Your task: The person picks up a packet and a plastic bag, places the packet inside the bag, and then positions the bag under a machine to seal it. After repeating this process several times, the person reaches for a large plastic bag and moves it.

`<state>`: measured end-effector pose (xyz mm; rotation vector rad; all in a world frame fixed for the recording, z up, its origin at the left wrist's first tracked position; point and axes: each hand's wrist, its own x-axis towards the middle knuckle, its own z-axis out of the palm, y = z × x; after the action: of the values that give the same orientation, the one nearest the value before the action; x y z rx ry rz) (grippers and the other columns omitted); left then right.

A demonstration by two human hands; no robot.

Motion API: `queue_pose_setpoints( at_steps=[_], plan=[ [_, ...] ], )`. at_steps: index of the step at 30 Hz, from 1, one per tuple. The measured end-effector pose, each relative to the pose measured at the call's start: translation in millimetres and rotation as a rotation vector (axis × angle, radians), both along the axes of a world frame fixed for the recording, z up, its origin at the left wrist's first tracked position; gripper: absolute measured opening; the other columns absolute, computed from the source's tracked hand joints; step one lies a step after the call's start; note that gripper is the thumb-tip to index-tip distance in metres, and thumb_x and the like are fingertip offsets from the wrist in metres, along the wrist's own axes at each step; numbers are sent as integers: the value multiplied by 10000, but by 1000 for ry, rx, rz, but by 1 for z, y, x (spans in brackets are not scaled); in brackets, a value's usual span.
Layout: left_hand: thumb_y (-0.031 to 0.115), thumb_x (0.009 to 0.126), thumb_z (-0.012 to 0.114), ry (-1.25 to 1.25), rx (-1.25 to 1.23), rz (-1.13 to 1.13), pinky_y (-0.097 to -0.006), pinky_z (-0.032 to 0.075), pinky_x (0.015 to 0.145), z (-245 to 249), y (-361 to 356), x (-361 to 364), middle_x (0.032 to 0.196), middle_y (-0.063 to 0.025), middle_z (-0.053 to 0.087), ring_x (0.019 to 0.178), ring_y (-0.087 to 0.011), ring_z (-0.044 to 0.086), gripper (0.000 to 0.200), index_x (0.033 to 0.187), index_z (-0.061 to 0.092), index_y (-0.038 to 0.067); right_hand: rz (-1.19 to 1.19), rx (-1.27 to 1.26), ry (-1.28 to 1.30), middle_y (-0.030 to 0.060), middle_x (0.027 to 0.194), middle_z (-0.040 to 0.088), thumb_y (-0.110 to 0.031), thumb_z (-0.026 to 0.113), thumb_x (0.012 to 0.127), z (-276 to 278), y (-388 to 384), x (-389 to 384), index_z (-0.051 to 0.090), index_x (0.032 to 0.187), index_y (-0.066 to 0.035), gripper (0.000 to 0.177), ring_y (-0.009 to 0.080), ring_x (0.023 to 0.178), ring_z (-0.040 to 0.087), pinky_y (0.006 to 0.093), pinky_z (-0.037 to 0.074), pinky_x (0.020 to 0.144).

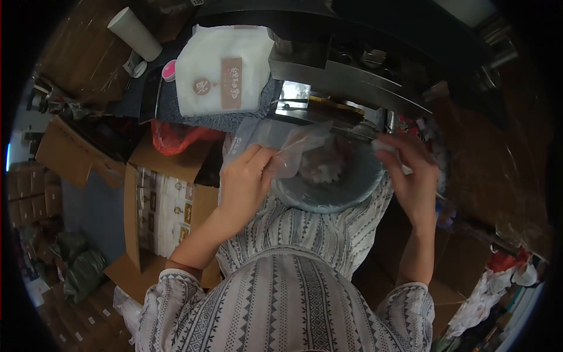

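The two hands are apart, one on each side of a round basin (343,201) with clear plastic over its rim, situated at the person's lap. The left hand (249,176) is closed on a translucent bag (287,165), thumb and fingers pinching it near its middle. The bag is held at the left side of the basin, partly over the opening; printing shows on its left part, and the film is creased at the fingers. The right hand (410,170) is raised at the basin's right side, fingers bent, with a small whitish piece (384,146) at the fingertips; whether it is firmly gripped cannot be determined. Inside the basin lies crumpled pale material (322,167), contents not identifiable. Beyond the left hand, a white package (226,76) with brown labels rests on a grey fluffy cloth (220,121). A pink-topped round item (169,70) is just beside the package, and a white cylinder (135,35) lies tilted farther left. A red plastic bag (176,138) is below the cloth, near an open cardboard box (132,217) containing packets (167,205) with brown markings.
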<state>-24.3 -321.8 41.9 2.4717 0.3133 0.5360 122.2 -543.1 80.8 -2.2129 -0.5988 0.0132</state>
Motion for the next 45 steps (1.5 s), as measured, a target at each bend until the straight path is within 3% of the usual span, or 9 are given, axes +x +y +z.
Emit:
queue_pose_setpoints(
  at_steps=[2, 9, 11, 13, 23, 28, 31, 35, 45],
  plan=[
    [50, 801, 648, 2, 4, -33, -381, 474, 564, 1, -4, 2, 793, -98, 595, 680, -318, 607, 89, 888, 633, 54, 356, -49, -422, 82, 932, 629, -59, 728, 750, 3, 13, -9, 686, 1001, -80, 255, 272, 844, 589, 365, 484, 753],
    [106, 828, 656, 75, -27, -272, -369, 478, 550, -7, -10, 6, 762, -84, 617, 648, -288, 625, 84, 875, 649, 37, 583, -20, -308, 78, 916, 629, -68, 723, 764, -2, 25, -10, 679, 1017, -75, 257, 265, 866, 592, 366, 476, 777],
    [118, 840, 653, 128, -141, -333, -351, 483, 553, -17, -12, 15, 769, -79, 640, 641, -261, 642, 100, 888, 660, 31, 436, 71, 200, 98, 924, 637, -90, 716, 785, -5, 26, -6, 664, 1037, -52, 260, 254, 814, 600, 353, 486, 752],
    [119, 859, 642, 462, -743, -278, -306, 496, 572, -26, -11, 31, 809, -96, 676, 682, -165, 670, 149, 949, 673, 4, 327, 73, 4, 110, 932, 643, -98, 707, 799, -15, 23, 0, 651, 1057, -41, 269, 250, 803, 609, 346, 491, 739],
    [258, 910, 639, 390, -1428, -64, -239, 502, 659, -37, -3, 88, 883, -65, 673, 777, -114, 645, 319, 1007, 652, -46, -181, -516, -281, 191, 979, 626, -80, 583, 840, -73, -44, 66, 619, 1021, -35, 190, 367, 939, 605, 440, 485, 760],
    [283, 815, 702, -64, 415, 205, -426, 403, 948, -51, 77, 59, 1264, -256, 477, 1156, -404, 477, 672, 1333, 391, -10, -118, -459, -145, 196, 997, 617, -9, 577, 791, -64, -43, 60, 619, 1008, -13, 221, 383, 903, 620, 453, 493, 769],
    [209, 818, 685, -57, 696, 77, -406, 450, 845, -67, 77, 29, 1120, -215, 569, 1034, -362, 560, 466, 1208, 525, 10, -112, -389, -195, 181, 967, 619, -34, 619, 784, -60, -49, 57, 627, 981, -11, 199, 365, 864, 625, 434, 497, 743],
    [56, 820, 651, -21, 158, 286, -393, 458, 632, -49, 80, -3, 811, -119, 620, 743, -324, 603, 58, 878, 660, 52, -42, -97, 205, 141, 906, 626, -38, 702, 763, -16, -31, 32, 638, 1002, -11, 249, 258, 759, 639, 373, 514, 672],
    [-71, 749, 671, -757, 148, 538, -350, 498, 732, 15, 88, -4, 856, -118, 630, 782, -282, 614, 136, 839, 633, 24, 435, 150, -6, 105, 895, 633, -42, 707, 780, -5, 46, -7, 638, 1042, -39, 270, 204, 736, 644, 298, 527, 622]
  ],
)
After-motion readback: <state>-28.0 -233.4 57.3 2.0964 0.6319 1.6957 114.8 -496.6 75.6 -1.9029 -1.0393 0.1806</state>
